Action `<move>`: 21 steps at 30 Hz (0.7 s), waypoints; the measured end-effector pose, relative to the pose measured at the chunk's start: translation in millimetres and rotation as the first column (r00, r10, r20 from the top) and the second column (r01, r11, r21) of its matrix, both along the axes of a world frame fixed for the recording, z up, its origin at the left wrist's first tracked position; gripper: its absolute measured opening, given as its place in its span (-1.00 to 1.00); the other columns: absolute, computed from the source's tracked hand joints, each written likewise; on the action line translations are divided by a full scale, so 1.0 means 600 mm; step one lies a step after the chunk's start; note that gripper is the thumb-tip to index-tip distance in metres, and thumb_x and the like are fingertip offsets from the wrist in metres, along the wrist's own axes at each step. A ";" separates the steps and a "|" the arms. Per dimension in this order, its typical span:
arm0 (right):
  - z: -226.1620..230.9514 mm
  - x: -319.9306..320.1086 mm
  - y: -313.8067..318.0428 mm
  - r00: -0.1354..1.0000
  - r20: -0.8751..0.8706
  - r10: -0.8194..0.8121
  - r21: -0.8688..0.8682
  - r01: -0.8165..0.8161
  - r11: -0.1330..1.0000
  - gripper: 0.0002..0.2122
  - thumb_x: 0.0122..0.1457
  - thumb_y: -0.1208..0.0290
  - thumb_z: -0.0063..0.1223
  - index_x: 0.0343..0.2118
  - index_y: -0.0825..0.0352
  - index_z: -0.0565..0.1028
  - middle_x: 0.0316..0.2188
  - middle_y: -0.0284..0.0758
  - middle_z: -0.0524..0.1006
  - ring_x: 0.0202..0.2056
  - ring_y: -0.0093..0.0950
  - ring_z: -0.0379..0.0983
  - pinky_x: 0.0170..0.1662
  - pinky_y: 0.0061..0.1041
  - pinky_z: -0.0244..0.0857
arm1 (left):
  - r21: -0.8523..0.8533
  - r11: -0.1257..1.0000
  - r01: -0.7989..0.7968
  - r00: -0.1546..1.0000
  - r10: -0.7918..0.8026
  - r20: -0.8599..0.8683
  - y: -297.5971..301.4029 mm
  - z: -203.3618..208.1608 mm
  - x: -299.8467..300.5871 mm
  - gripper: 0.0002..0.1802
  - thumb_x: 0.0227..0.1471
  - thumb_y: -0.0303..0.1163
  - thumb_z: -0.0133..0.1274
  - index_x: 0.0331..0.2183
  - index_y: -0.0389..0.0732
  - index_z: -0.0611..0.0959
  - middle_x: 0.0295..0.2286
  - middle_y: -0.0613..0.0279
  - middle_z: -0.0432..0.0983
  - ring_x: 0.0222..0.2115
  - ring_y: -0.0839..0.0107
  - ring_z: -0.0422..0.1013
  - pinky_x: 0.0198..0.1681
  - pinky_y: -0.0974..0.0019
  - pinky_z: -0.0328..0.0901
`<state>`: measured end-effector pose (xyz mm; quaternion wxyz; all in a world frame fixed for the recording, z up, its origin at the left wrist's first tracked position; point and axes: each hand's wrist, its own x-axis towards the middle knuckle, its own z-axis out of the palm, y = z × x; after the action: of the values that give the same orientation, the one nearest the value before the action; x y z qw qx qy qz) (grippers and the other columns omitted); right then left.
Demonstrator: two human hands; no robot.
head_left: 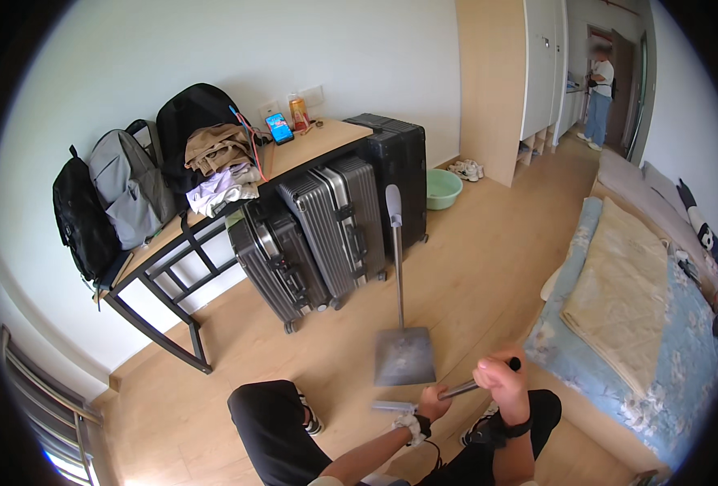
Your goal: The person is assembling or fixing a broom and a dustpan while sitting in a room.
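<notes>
Lower centre: your left hand and right hand are gripping the broom, just below the dustpan. You're probably sweeping; next move is likely calling for steering toward it.

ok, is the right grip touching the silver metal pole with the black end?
Touching. The head view shows the right grip closed around the silver metal pole, its black end showing on one side, the rest on the other.
</notes>
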<state>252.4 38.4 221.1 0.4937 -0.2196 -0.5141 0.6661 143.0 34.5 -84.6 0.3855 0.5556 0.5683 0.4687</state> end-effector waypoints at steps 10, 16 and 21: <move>-0.023 -0.017 0.016 0.997 -0.026 0.067 -0.136 -0.070 0.988 -0.61 0.01 0.58 -0.15 -0.87 0.27 0.01 -0.90 -0.49 0.01 -0.83 -0.67 -0.13 -0.70 -0.58 -0.28 | -0.151 0.982 -0.117 0.987 0.098 -0.127 -0.078 0.052 0.011 -0.73 -0.14 -0.30 -0.03 -0.68 -0.29 0.46 -0.70 -0.15 0.31 -0.64 -0.07 0.33 -0.60 0.10 0.18; -0.018 -0.008 -0.005 0.999 0.017 -0.028 0.116 0.026 0.993 -0.61 0.00 0.59 -0.14 -0.87 0.28 0.03 -0.89 -0.48 0.01 -0.83 -0.66 -0.13 -0.70 -0.58 -0.28 | 0.126 0.991 -0.035 0.996 0.045 -0.081 0.009 0.003 -0.021 -0.77 -0.22 -0.36 0.00 -0.70 -0.32 0.45 -0.66 -0.17 0.29 -0.56 -0.14 0.28 -0.61 0.13 0.18; 0.009 0.003 -0.023 1.000 0.012 0.007 -0.041 -0.006 0.999 -0.61 0.00 0.56 -0.10 -0.87 0.29 0.05 -0.88 -0.50 0.04 -0.81 -0.68 -0.10 -0.69 -0.60 -0.29 | -0.011 1.000 0.012 1.000 -0.012 -0.026 -0.072 0.069 0.005 -0.78 -0.19 -0.35 0.01 -0.66 -0.30 0.50 -0.68 -0.15 0.32 -0.61 -0.12 0.31 -0.61 0.12 0.19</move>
<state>254.1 24.3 226.6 0.4837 -0.2321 -0.5040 0.6768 145.9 -8.6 -43.0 0.3838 0.5631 0.5726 0.4559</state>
